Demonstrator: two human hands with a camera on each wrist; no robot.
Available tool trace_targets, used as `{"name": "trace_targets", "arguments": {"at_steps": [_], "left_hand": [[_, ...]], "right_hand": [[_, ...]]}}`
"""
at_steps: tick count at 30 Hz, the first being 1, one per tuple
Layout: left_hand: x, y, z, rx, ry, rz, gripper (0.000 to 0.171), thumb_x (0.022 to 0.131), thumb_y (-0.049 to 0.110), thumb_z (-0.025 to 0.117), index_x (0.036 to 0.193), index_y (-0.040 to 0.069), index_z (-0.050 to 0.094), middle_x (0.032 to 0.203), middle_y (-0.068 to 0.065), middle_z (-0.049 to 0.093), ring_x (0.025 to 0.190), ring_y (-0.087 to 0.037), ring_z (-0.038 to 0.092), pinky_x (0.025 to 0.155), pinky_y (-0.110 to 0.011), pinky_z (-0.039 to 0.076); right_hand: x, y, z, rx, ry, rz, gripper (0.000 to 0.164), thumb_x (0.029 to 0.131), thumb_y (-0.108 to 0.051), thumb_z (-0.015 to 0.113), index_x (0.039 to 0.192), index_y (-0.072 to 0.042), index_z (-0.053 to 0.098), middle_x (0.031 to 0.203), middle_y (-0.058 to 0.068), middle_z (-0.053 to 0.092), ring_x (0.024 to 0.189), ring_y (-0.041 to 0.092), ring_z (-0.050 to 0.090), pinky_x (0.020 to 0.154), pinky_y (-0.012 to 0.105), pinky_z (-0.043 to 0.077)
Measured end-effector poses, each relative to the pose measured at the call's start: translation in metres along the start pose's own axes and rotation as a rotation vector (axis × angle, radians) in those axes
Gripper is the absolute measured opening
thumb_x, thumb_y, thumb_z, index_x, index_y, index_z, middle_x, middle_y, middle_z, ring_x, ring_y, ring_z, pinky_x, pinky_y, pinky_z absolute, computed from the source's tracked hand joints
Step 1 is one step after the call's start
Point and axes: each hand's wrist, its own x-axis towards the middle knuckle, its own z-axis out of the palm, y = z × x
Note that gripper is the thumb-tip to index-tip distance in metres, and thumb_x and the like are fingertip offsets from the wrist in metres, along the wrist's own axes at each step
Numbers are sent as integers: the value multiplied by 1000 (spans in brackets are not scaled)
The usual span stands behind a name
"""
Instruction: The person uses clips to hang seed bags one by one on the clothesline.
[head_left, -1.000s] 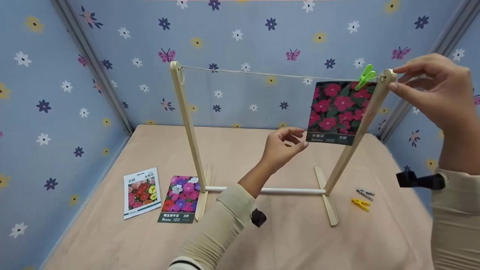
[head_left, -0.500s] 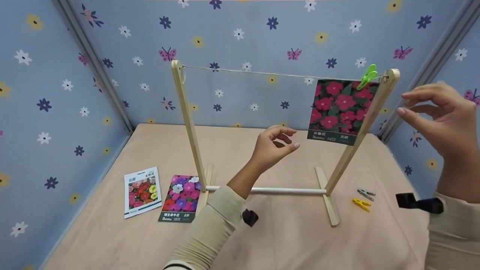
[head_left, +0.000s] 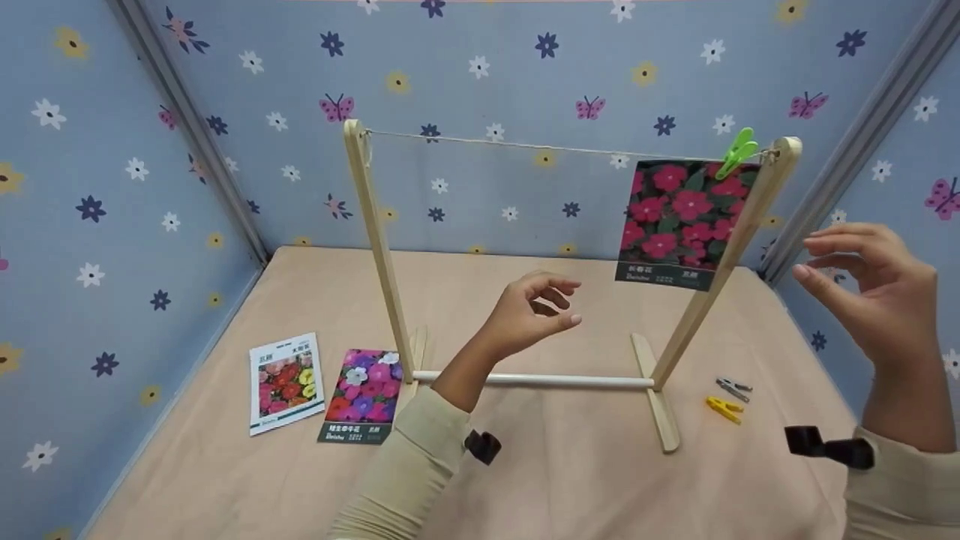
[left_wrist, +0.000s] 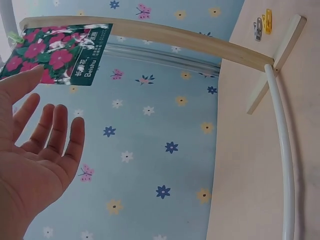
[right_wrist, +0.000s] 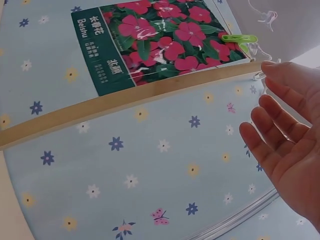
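A seed packet with pink flowers (head_left: 679, 217) hangs from the string (head_left: 510, 144) at the right end of a wooden rack. A green clothespin (head_left: 737, 154) grips its upper right corner. My left hand (head_left: 529, 311) hovers left of and below the packet, fingers loosely bent and holding nothing. To the right of the rack's right post (head_left: 739, 240), my right hand (head_left: 874, 289) is in the air, apart from the post, fingers relaxed. Both wrist views show the hands with nothing in them; the packet (right_wrist: 165, 42) appears beyond the right fingers.
Two more seed packets lie at left: a white-bordered one (head_left: 287, 384) and one with purple and pink flowers (head_left: 362, 394) beside the left post (head_left: 377, 247). A yellow clothespin (head_left: 724, 409) and a grey one (head_left: 733, 388) lie right of the rack's foot (head_left: 656, 394). A white rod (head_left: 555, 381) joins the feet.
My right hand has let go of the post top and moved right and down. My left hand has drawn away from the packet, leftward and lower. The packet stays hanging.
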Motion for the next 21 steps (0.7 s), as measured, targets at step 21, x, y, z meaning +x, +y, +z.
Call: {"name": "trace_targets", "arguments": {"at_steps": [21], "left_hand": [[-46, -6, -27, 124, -32, 40, 25, 83, 0, 75, 106, -5, 68, 104, -20, 63, 96, -38, 62, 84, -53, 53]], "right_hand": [[-60, 33, 16, 110, -63, 87, 31, 77, 22, 68, 107, 14, 65, 106, 6, 61, 97, 10, 59, 93, 12, 44]]}}
